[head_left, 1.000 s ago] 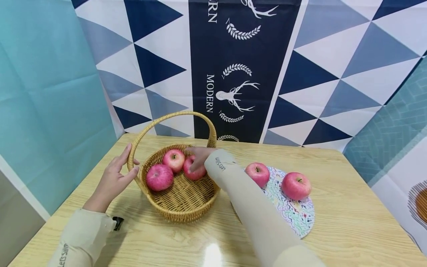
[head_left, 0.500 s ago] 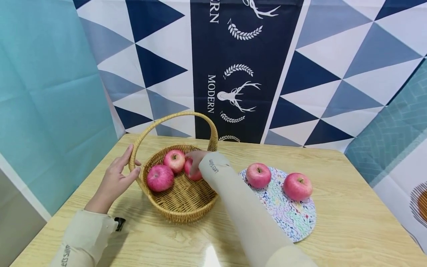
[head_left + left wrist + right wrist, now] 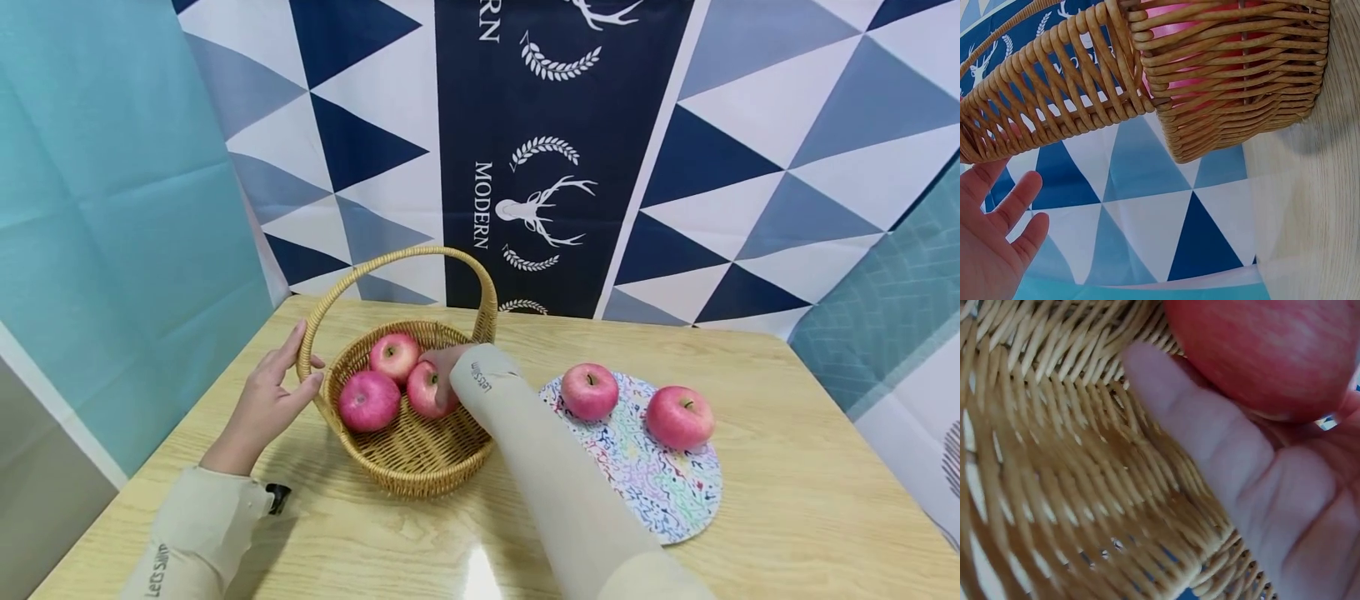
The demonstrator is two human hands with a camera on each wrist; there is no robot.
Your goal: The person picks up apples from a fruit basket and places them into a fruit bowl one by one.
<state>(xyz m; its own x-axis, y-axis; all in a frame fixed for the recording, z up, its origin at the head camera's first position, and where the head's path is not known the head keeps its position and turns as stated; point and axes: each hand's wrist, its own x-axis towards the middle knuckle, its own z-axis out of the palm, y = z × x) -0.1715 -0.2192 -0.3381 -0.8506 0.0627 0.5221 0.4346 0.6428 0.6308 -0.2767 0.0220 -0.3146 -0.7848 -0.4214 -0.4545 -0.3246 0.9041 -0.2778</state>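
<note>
guess we're partway: three apples [image 3: 423,397] in basket [image 3: 420,482], two apples [image 3: 679,419] on plate [image 3: 663,504], right hand [image 3: 446,367] gripping one inside, relaxed left hand [image 3: 264,407] touching handle [image 3: 487,314].

We read "MODERN" on the navy wall band [image 3: 547,117], a cropped "RN" above it, and "Lets Slim" on left sleeve [image 3: 198,533] and right sleeve [image 3: 557,471].

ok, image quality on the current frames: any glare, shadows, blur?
Head: mostly sharp; bottom-edge white glare on the pale wood-grain table, shadow beside the beige left sleeve. Left wrist: weave of the tan wicker basket fairly crisp, soft shadow on the table next to it. Right wrist: softest; right hand and round red apple look blurred, defocus or motion, can't tell.
</note>
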